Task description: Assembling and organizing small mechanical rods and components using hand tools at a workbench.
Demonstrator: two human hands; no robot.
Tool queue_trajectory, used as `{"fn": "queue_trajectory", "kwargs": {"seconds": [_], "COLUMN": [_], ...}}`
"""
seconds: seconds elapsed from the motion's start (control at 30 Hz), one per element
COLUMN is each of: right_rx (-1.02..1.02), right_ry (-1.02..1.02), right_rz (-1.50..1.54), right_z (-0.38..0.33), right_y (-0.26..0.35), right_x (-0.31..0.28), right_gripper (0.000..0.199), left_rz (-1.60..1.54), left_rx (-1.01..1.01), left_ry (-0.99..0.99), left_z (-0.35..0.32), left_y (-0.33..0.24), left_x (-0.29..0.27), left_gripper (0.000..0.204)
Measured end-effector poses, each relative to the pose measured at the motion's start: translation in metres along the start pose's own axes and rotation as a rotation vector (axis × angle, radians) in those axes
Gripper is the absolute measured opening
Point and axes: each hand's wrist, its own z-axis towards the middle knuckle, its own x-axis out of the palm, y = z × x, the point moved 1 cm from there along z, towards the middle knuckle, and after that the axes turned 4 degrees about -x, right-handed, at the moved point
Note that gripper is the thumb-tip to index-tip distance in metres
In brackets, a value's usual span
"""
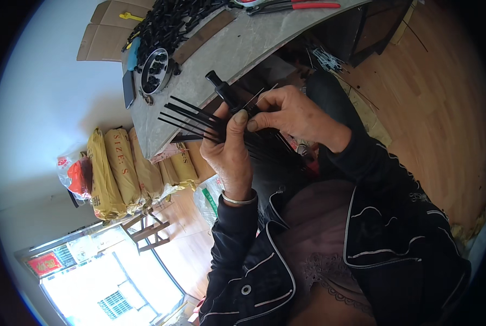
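Just beyond the table's near edge, my left hand [228, 155] is closed around a black stepped tube [221, 88], its thumb pressed along the near side. Several thin black rods [186, 115], like umbrella ribs, fan out leftward from behind this hand. My right hand [302, 117] meets it from the right, thumb and forefinger pinched together beside the tube. A thin metal wire [254, 97] sticks up between the two hands, close to the right fingertips. Dark rods hang below the hands against my dark clothing, and where they join the tube is hidden by the fingers.
The grey table [221, 49] carries a heap of black parts [169, 24], a round metal dish [157, 69] of small black pieces, a wooden strip [205, 36] and red-handled pliers [316, 5]. Yellow sacks [104, 174] and a wooden stool [148, 231] stand left; thin rods [327, 60] lie beneath the table.
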Motion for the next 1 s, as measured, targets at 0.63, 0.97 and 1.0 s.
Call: {"fn": "queue_trajectory", "kwargs": {"seconds": [0.63, 0.97, 1.0], "right_rx": [0.238, 0.081, 0.081], "right_ry": [0.123, 0.077, 0.078], "right_rz": [0.306, -0.099, -0.099], "right_z": [0.008, 0.008, 0.009], "right_y": [-0.010, -0.001, 0.002], "right_x": [-0.003, 0.004, 0.002], "right_gripper": [0.021, 0.040, 0.040], "left_rz": [-0.042, 0.119, 0.119], "left_rx": [0.016, -0.087, -0.087], "left_ry": [0.006, 0.091, 0.091], "left_z": [-0.005, 0.010, 0.011], "left_y": [0.000, -0.007, -0.008], "left_x": [0.003, -0.008, -0.008], "left_gripper": [0.033, 0.029, 0.029]}}
